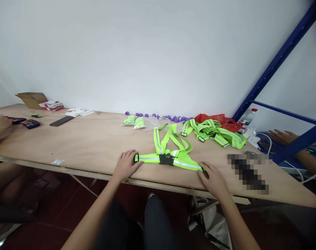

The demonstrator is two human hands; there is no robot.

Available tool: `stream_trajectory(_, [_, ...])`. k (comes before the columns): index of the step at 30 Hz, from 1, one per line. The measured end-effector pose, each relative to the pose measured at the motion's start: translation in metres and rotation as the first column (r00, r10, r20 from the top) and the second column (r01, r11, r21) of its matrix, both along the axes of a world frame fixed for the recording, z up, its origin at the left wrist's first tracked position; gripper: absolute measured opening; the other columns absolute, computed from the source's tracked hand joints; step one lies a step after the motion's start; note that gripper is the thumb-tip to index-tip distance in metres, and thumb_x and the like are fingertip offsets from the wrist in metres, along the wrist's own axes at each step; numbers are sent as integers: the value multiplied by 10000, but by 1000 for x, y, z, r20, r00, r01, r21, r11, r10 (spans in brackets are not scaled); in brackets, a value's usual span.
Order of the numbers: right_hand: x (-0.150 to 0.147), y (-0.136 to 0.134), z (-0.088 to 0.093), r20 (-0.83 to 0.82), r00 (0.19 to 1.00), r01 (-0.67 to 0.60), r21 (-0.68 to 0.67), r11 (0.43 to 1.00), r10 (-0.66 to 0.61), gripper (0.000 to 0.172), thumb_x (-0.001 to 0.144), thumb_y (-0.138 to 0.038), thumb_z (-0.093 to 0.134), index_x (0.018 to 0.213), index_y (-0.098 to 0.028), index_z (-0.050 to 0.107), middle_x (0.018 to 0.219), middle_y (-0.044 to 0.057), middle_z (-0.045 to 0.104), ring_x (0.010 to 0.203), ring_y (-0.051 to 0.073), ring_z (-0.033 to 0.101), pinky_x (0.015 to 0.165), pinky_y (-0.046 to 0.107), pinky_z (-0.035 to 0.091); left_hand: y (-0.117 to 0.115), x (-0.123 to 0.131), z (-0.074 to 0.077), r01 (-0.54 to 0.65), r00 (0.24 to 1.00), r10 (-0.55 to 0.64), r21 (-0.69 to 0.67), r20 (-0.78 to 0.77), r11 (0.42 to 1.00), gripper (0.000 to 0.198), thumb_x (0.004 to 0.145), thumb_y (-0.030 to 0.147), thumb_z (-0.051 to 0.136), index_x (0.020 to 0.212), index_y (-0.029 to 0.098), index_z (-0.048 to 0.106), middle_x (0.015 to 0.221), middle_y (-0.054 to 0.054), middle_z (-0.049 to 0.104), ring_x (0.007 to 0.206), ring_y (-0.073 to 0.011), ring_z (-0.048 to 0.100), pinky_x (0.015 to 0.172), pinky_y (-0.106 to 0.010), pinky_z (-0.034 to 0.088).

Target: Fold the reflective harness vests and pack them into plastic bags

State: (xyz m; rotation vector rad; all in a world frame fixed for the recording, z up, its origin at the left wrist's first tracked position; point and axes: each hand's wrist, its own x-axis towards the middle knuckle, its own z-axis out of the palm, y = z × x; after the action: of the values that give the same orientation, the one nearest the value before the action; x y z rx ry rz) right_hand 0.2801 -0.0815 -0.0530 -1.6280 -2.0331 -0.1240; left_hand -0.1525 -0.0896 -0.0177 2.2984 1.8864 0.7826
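Note:
A neon yellow-green reflective vest point(185, 163) made of straps with silver stripes lies on the wooden table before me. Its waist strap runs sideways, with a black clip buckle point(166, 159) fastened at the middle. My left hand point(126, 165) holds the strap's left end beside a black slider point(136, 158), between thumb and fingers. At the other end, my right hand point(212, 176) has its thumb and fingers around the black slider there, partly hiding it. The shoulder straps lie loosely looped toward the wall.
More reflective straps point(215, 132) are heaped at the right beside a red plastic bag point(223, 121). Two bagged vests point(134, 121) and several purple rolls point(170, 118) sit along the wall. A blue metal frame point(280, 59) rises at right. Co-workers' hands point(0, 128) show at both sides.

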Motion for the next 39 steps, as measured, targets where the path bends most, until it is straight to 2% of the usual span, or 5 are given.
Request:
stream_trajectory(5, [-4, 0, 2, 7, 1000, 17, -32, 999, -17, 441, 931, -378, 431, 1236, -172, 673, 1302, 129, 638, 1191, 312, 586, 1005, 467, 472, 2, 0, -1, -19, 999, 18, -39, -35, 999, 421, 1018, 498, 363, 1191, 248, 654, 1353, -71, 609, 1270, -277, 511, 1093, -453, 360])
stream_trajectory(17, [-10, -8, 13, -50, 998, 26, -75, 997, -30, 389, 943, -316, 497, 1278, -198, 656, 1353, 132, 605, 1234, 296, 543, 1026, 422, 425, 12, -2, 3, -8, 997, 3, -61, -81, 998, 485, 1010, 467, 284, 1080, 198, 681, 1191, -93, 689, 1122, -254, 602, 1041, -385, 418])
stream_trajectory(27, [-7, -5, 9, -83, 996, 13, -56, 998, -18, 345, 913, -284, 531, 1193, -249, 729, 1332, 89, 621, 1219, 260, 563, 1040, 390, 433, 18, -11, -6, 5, 996, -16, -111, -92, 994, 548, 1011, 520, 223, 1296, 262, 614, 1427, -37, 569, 1352, -249, 468, 1155, -439, 305])
stream_trajectory(34, [-12, -8, 12, -79, 997, 11, -21, 1000, -13, 312, 918, -282, 525, 1137, -247, 746, 1288, 84, 641, 1203, 257, 570, 1025, 378, 435, 13, -16, -2, 11, 962, -64, -197, -264, 980, 600, 1002, 576, 223, 1458, 278, 474, 1569, -49, 413, 1461, -261, 333, 1179, -466, 253])
stream_trajectory(39, [-15, -11, 15, -82, 996, 30, -10, 999, -31, 290, 917, -271, 538, 1114, -258, 751, 1276, 85, 642, 1195, 263, 559, 1009, 382, 433, 14, -24, -4, 35, 959, -92, -209, -267, 977, 622, 1000, 588, 224, 1502, 284, 430, 1593, -41, 374, 1478, -258, 311, 1185, -458, 246])
